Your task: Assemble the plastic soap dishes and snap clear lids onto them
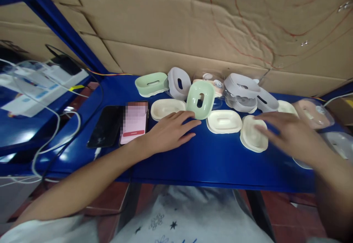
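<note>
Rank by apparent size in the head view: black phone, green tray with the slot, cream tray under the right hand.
1. black phone
2. and 3. green slotted tray and cream tray look alike; the right hand partly covers the cream one, so no ranking.

A blue surface point(209, 165) carries two phones point(106, 126) at the left and a row of cream point(224, 121), green point(151, 84) and grey dishes point(179, 83) along the back.

Cream soap-dish trays: four – first point(167, 109), second point(224, 121), third point(253, 134), fourth point(286, 107) partly hidden at 3 o'clock. Green pieces: two point(151, 83) point(200, 99). Grey pieces: three point(179, 83) point(241, 85) point(266, 101), stacked ones uncertain. Pink dish: one point(313, 113). Phones: two point(106, 126) point(134, 122) at 9 o'clock. Hands: two point(168, 132) point(289, 136).
</note>
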`<move>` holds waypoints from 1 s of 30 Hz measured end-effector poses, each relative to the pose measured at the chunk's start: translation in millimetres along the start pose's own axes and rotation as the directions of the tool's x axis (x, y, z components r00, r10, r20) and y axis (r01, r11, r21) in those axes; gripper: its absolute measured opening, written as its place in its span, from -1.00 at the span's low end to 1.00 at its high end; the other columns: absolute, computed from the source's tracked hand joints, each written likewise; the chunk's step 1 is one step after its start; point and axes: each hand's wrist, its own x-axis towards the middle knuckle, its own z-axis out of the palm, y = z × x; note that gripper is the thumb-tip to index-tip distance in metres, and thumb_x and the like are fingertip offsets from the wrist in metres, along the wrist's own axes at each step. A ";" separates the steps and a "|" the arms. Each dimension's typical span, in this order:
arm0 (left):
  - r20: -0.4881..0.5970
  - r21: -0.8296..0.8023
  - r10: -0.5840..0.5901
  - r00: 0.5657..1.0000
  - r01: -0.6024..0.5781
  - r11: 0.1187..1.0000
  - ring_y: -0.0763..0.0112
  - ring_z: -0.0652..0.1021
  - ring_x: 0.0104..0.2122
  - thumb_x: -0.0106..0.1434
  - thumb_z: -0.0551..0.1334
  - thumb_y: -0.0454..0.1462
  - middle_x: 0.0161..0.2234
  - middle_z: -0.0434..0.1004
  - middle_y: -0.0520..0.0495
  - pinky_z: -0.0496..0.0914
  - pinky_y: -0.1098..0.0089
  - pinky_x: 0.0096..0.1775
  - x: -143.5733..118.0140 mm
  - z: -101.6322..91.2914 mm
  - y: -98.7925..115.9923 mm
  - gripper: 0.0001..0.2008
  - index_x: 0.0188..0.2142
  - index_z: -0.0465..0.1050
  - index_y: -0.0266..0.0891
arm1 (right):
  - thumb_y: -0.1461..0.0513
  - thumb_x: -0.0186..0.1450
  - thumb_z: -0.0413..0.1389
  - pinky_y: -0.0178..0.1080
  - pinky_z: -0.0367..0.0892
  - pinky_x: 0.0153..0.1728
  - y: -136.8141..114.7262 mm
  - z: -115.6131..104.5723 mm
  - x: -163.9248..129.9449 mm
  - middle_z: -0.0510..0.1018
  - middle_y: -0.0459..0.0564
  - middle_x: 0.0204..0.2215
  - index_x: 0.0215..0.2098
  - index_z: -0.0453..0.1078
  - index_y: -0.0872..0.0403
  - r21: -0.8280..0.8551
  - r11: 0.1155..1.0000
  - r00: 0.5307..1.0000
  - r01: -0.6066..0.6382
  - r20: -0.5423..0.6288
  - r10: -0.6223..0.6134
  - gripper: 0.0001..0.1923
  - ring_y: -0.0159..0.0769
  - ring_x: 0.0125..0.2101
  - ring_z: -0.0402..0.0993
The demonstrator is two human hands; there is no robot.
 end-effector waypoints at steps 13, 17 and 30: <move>-0.014 -0.009 -0.082 0.997 0.081 0.997 -0.12 0.49 0.27 0.52 0.26 0.02 0.25 0.47 -0.38 0.46 -0.08 0.25 -0.3 8.4 -10.0 -0.33 0.43 0.21 -0.30 | 0.25 0.56 0.10 -0.01 0.51 0.21 -110.7 54.1 27.2 0.66 0.10 0.15 0.30 0.47 0.09 0.368 0.780 0.862 0.507 -0.188 -0.472 -0.63 -0.16 0.17 0.59; -0.058 -0.003 -0.132 0.990 0.132 0.991 -0.10 0.59 0.09 0.42 0.31 0.17 0.07 0.54 -0.35 0.55 -0.06 0.13 -0.1 4.8 -2.7 -0.28 0.29 0.38 -0.32 | 0.27 0.55 0.11 -0.02 0.53 0.18 -110.0 57.7 29.7 0.70 0.09 0.08 0.20 0.54 0.12 0.382 0.773 0.862 0.506 -0.211 -0.460 -0.69 -0.17 0.11 0.62; -0.017 -0.142 0.157 0.987 -0.158 0.977 0.10 0.57 0.13 0.59 0.14 -0.25 0.16 0.49 -0.28 0.57 0.10 0.13 -1.9 2.0 2.4 -0.69 0.24 0.43 -0.19 | 0.35 0.43 0.25 0.01 0.49 0.10 -101.1 56.8 26.9 0.67 0.13 0.06 0.20 0.49 0.05 0.285 0.834 0.836 0.472 -0.445 -0.320 -0.62 -0.09 0.09 0.59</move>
